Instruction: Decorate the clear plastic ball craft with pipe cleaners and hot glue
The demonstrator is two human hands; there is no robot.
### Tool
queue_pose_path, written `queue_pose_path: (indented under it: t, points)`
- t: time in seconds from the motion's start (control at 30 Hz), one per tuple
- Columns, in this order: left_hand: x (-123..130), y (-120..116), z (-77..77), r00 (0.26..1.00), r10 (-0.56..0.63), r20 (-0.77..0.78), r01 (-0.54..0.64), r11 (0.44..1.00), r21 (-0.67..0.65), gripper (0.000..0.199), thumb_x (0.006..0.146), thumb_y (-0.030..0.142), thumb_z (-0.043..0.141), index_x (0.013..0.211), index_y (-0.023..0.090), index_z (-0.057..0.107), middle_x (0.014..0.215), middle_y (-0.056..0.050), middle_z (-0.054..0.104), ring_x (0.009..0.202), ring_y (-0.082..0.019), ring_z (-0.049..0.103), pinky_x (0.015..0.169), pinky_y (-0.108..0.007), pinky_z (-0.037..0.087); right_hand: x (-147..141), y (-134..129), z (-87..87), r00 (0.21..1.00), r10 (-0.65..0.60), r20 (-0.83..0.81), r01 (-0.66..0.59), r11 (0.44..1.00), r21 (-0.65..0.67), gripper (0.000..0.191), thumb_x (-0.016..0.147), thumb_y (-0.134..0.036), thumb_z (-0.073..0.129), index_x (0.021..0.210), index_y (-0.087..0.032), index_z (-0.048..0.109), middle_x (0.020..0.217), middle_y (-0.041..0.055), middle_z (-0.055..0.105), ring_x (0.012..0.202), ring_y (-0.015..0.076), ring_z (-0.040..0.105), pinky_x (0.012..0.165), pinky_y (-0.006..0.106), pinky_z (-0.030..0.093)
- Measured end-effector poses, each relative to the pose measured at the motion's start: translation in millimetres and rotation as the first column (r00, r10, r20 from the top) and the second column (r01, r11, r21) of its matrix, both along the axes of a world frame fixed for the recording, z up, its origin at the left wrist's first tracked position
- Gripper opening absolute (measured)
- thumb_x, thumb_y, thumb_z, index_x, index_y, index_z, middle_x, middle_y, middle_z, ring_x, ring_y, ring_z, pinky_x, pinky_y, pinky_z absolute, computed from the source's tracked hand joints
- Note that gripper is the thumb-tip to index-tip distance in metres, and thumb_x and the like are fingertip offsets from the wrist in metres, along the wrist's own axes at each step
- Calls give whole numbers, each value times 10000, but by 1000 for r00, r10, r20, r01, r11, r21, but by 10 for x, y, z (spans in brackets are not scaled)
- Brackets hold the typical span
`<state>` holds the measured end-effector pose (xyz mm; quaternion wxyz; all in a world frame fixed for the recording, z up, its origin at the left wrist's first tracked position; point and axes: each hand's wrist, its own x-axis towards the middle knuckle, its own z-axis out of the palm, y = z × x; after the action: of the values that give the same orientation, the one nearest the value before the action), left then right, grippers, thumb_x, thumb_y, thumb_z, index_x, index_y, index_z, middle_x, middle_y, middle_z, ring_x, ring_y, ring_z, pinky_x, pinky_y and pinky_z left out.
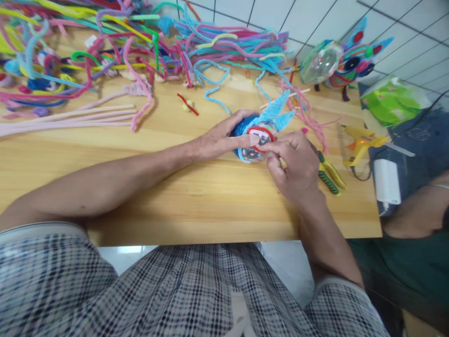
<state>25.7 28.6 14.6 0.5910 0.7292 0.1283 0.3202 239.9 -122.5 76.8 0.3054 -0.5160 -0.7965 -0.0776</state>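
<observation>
Big wooden table, heap of fuzzy stems along the far side. Left hand is spread around the blue-wrapped bottle, which sits just above the tabletop's middle, blue ears pointing away. Right hand is curled, index fingertip at the red loop on its clear end; can't tell if it's pinching. Yellow glue gun and pliers are off right. Looks like the loop-fitting step to me, which calls for a steady bottle and light fingertip pressure.

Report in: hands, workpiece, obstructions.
Left hand steadying blue-eared craft piece. Right hand fingering its red ring. Pliers lying near right hand.
</observation>
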Motion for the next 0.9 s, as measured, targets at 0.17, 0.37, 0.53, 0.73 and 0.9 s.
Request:
queue_pose_path:
  t: [0.17, 0.37, 0.53, 0.73, 0.9]
  points:
    - [-4, -6, 15, 1000, -8, -26, 8, 1000, 16, 883, 893, 849, 813, 1556, 297, 623, 1610, -100, 684, 1573, -435, 586, 1370, -642, 458, -27, 16, 2, 999, 40, 12, -41, 996, 75, 300, 1073, -125, 612, 1221, -353, 739, 975, 28, 729, 924, 232, 737, 792, 407, 630]
    - [-13, -43, 25, 1000, 3, -19, -3, 1000, 0, 860, 922, 860, 768, 1559, 302, 612, 1644, -97, 671, 1609, -436, 554, 1392, -635, 430, -14, 0, -7, 1000, -26, 5, 26, 999, -39, 257, 1085, -172, 610, 1225, -345, 738, 1017, 39, 739, 948, 237, 741, 858, 430, 643]
    - [34, -44, -28, 999, 30, -38, -29, 999, 22, 951, 868, 898, 791, 1590, 315, 583, 1599, -94, 696, 1593, -444, 577, 1384, -650, 439, -26, 16, 12, 999, 26, -39, -26, 1000, 17, 258, 1065, -158, 650, 1224, -348, 721, 1027, 28, 762, 936, 233, 751, 848, 417, 641]
    - [55, -1, -66, 998, 47, -34, -46, 998, 48, 957, 849, 909, 798, 1576, 318, 602, 1575, -101, 715, 1533, -433, 632, 1350, -652, 487, -20, 67, 77, 985, 112, -135, -104, 993, 63, 216, 1054, -139, 688, 1151, -330, 712, 964, 8, 774, 874, 216, 751, 786, 391, 625]
    - [43, 7, -29, 998, 41, -48, -38, 998, 59, 938, 854, 887, 813, 1566, 308, 615, 1581, -103, 710, 1511, -419, 646, 1336, -619, 510, 52, 70, 14, 996, 73, -59, -69, 995, 69, 192, 1074, -208, 669, 1174, -358, 735, 1011, 15, 790, 945, 234, 768, 864, 425, 641]
